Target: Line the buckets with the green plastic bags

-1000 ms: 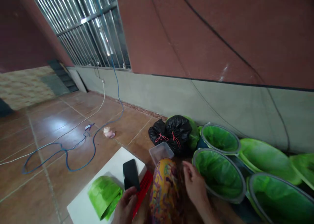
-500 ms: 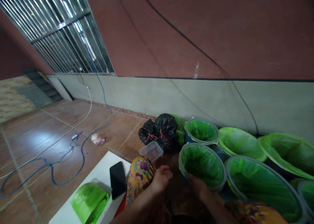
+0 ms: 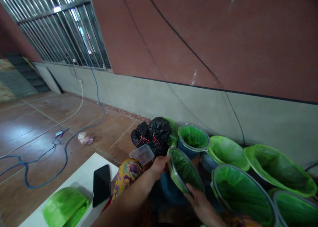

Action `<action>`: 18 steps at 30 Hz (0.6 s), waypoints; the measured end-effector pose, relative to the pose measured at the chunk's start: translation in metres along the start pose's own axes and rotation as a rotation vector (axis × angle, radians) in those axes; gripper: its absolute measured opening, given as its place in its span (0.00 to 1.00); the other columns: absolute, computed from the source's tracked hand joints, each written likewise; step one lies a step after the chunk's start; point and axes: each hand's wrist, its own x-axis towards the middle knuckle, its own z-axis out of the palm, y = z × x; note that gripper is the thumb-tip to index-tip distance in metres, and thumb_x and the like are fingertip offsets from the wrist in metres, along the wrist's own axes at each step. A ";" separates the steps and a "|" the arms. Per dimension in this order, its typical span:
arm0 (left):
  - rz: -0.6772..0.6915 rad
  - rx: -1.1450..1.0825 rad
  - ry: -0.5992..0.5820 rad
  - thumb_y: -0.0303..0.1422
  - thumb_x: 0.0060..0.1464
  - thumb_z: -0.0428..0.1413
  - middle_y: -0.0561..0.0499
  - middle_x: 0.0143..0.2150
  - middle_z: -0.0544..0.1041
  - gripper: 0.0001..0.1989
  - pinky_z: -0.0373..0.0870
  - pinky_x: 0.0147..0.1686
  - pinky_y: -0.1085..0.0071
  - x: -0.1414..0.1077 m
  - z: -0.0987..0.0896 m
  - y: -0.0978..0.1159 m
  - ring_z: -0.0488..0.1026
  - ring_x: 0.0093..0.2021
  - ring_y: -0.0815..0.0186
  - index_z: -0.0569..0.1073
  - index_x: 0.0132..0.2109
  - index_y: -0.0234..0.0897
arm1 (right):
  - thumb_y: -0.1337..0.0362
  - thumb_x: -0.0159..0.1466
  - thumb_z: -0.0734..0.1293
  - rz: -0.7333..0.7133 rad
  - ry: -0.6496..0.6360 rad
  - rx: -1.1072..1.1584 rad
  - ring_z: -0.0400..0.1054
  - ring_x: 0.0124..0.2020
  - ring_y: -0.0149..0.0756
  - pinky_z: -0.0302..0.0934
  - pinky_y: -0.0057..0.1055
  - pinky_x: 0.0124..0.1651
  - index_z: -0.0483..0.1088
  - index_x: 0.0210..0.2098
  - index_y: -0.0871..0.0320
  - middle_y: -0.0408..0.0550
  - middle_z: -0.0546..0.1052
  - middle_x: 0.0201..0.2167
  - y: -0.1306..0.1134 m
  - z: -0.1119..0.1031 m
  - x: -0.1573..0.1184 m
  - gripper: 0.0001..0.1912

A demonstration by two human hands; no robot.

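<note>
A blue trash bin with a grey rim and a green liner bag is tilted in front of me. My left hand grips its rim on the left side, fingers closed at the edge. On the near right part of the rim, my right hand is closed over the edge. The bin's lower part is dark and partly hidden by my arms.
Several more green-lined bins, including a wide one, stand to the right along the wall. Black tied bags and a clear plastic box lie ahead. A white bench at left carries a phone and folded green bags. A blue hose crosses the floor.
Both hands have taken hold of the near bin's rim. The bin has been tilted and shifted left. My left hand has moved up to the rim, and the camera view has turned right.
</note>
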 end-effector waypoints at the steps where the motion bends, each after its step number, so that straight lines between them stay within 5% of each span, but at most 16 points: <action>1: 0.005 -0.013 -0.016 0.42 0.43 0.65 0.56 0.25 0.72 0.17 0.64 0.33 0.71 -0.001 0.002 0.004 0.68 0.26 0.71 0.71 0.33 0.34 | 0.52 0.62 0.61 0.005 0.021 0.018 0.64 0.60 0.45 0.55 0.40 0.63 0.70 0.56 0.59 0.54 0.72 0.56 -0.002 0.000 -0.002 0.27; 7: 0.011 -0.104 -0.098 0.36 0.39 0.68 0.55 0.24 0.73 0.16 0.68 0.35 0.70 -0.006 0.009 0.018 0.71 0.25 0.71 0.68 0.27 0.34 | 0.47 0.61 0.61 0.007 0.077 0.056 0.63 0.60 0.48 0.53 0.44 0.64 0.68 0.57 0.62 0.56 0.72 0.56 -0.015 -0.012 -0.004 0.32; 14: -0.023 -0.142 -0.066 0.29 0.51 0.58 0.54 0.21 0.72 0.07 0.69 0.34 0.70 -0.011 0.009 0.024 0.70 0.23 0.71 0.70 0.28 0.32 | 0.45 0.60 0.60 0.030 0.081 0.012 0.64 0.59 0.49 0.54 0.43 0.63 0.70 0.56 0.63 0.58 0.72 0.55 -0.013 -0.019 -0.012 0.34; 18: -0.013 -0.184 -0.062 0.34 0.57 0.53 0.54 0.18 0.69 0.13 0.67 0.29 0.73 -0.013 0.006 0.039 0.67 0.20 0.72 0.68 0.25 0.33 | 0.46 0.58 0.64 -0.030 0.035 -0.036 0.66 0.58 0.48 0.61 0.38 0.59 0.72 0.53 0.57 0.55 0.73 0.56 -0.007 -0.026 -0.029 0.30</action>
